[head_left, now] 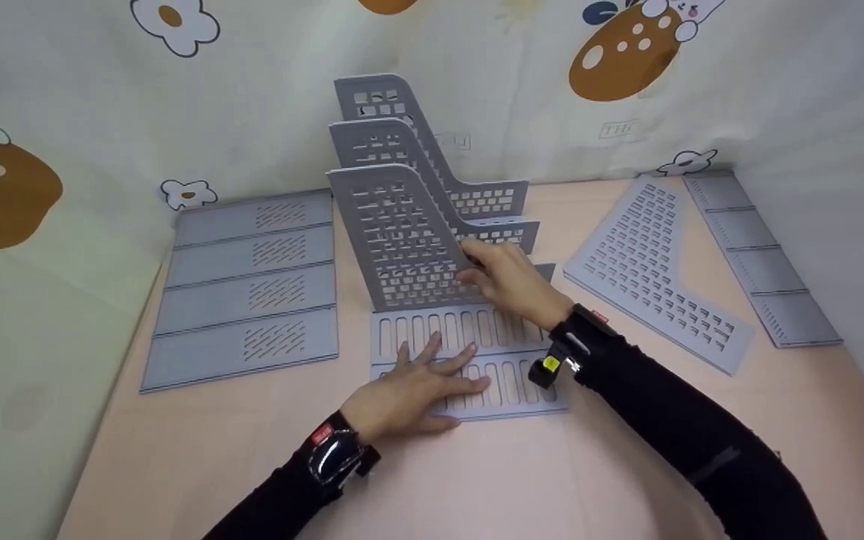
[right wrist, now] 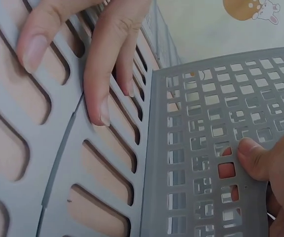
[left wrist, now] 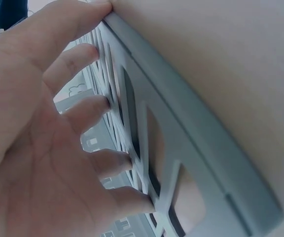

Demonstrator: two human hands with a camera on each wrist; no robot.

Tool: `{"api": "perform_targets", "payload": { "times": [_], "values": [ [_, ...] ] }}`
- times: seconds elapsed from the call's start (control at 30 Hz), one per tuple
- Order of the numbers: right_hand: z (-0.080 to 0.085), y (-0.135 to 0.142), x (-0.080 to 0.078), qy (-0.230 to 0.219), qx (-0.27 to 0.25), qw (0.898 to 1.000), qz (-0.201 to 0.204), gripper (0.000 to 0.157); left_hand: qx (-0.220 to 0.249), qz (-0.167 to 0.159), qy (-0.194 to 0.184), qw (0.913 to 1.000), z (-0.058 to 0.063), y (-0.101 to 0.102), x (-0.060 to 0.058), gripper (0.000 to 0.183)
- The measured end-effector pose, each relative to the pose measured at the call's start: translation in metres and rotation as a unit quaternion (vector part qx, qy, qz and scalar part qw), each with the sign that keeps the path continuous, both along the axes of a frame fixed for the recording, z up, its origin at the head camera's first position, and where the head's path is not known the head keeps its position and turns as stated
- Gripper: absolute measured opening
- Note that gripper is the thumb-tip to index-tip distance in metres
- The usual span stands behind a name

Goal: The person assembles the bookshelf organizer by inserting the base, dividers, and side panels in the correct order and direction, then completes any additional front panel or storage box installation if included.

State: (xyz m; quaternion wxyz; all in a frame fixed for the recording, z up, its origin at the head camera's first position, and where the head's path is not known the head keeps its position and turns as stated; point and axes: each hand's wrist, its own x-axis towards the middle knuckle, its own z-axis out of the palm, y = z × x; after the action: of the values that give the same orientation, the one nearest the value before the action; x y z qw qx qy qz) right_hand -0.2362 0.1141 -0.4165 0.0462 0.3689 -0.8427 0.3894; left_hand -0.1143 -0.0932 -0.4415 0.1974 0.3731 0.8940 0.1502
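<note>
A flat grey slotted base panel lies on the table in front of me. Spread fingers of my left hand press on it, the thumb by its near edge in the left wrist view. Three grey L-shaped perforated panels stand upright in a row on the base. My right hand pinches the nearest upright panel at its sloping edge. In the right wrist view the thumb lies on this panel's face, and fingertips show through its holes from behind. The panel's lower edge meets the slotted base.
A large grey panel with slanted slits lies flat at the left. To the right lie another L-shaped perforated panel and a narrow folded-line panel. Patterned cloth hangs behind and along the sides.
</note>
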Motion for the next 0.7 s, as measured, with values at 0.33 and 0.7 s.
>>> {"api": "perform_targets", "payload": {
  "times": [0.33,0.7],
  "values": [
    [-0.004,-0.008,0.003,0.007,-0.003,1.0,0.009,0.034,0.011,0.005,-0.013,0.9998,0.001,-0.002,0.001,0.064],
    [0.001,0.014,-0.003,0.014,0.003,0.998,0.057,0.029,0.015,0.0,-0.002,0.9999,0.0,-0.001,0.001,0.066]
  ]
}}
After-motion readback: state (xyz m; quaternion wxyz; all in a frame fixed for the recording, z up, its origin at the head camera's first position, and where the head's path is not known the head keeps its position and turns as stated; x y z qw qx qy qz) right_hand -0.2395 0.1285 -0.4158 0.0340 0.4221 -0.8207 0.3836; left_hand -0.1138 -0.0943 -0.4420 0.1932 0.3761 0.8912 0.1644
